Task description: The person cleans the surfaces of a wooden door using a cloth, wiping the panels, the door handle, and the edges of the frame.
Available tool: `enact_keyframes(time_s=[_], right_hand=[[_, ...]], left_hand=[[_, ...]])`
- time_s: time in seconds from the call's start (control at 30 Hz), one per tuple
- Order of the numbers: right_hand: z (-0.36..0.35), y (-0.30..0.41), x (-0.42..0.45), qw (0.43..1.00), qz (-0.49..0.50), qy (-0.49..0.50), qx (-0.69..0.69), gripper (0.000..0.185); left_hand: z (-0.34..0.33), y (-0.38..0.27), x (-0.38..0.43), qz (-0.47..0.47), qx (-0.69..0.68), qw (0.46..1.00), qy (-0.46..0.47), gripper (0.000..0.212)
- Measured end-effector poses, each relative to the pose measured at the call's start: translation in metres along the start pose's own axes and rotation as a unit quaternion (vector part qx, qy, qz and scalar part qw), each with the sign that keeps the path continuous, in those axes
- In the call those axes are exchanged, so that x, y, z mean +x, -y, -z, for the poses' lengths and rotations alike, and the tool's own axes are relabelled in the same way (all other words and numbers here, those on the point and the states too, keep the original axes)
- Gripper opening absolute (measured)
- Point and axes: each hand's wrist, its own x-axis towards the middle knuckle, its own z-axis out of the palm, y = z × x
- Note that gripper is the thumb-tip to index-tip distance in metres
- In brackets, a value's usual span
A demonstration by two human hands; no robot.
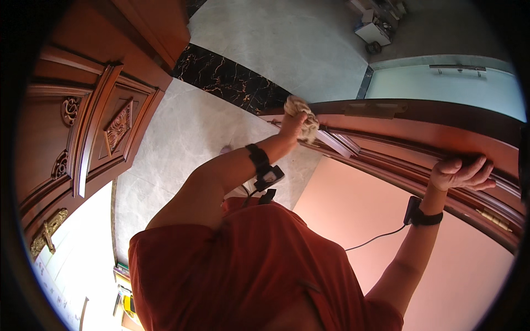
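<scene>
A crumpled beige cloth [306,122] is bunched in my left hand [293,126]. It lies up against the end of a reddish-brown wooden door [408,134] with raised mouldings. Farther right along the same door, my right hand [461,173] rests at the moulding, palm partly turned up and fingers bent and spread. Nothing is seen held in it. Each wrist wears a black strap with a small device: one device [269,178] on the left, another [413,210] on the right with a cable running from it.
A carved wooden door [112,120] with an ornate brass handle [47,233] stands at left. A black marble strip [232,76] crosses the grey tiled floor [165,136]. A brass-coloured hinge [495,219] is at right. A frosted panel [447,85] and a white box [374,33] lie beyond.
</scene>
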Motion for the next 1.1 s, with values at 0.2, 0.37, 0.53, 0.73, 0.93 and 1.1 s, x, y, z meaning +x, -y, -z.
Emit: enact_keyframes(time_s=[0.2,0.37,0.53,0.73,0.93,1.1], right_hand=[[0.000,-0.002,0.000,1.000,-0.001,-0.002,-0.007,0.051],[-0.002,0.001,0.002,1.000,-0.002,-0.008,-0.006,0.052],[-0.003,0.003,0.007,1.000,-0.011,0.001,0.004,0.052],[0.001,-0.003,-0.008,1.000,-0.029,-0.004,0.003,0.051],[0.000,-0.001,-0.006,0.999,-0.043,-0.012,-0.001,0.050],[0.001,-0.002,-0.006,0.998,-0.056,-0.018,0.006,0.049]], left_hand=[[-0.050,-0.065,-0.005,-0.159,0.182,0.938,0.249,0.028],[-0.009,-0.031,0.059,-0.064,0.104,0.950,0.289,0.004],[0.042,0.008,0.090,0.010,0.259,0.960,0.106,0.030],[-0.060,-0.085,-0.017,0.020,0.124,0.971,0.203,0.041],[-0.143,-0.138,-0.069,-0.448,0.337,0.748,0.355,0.058],[-0.120,-0.116,-0.059,-0.499,0.401,0.707,0.301,0.066]])
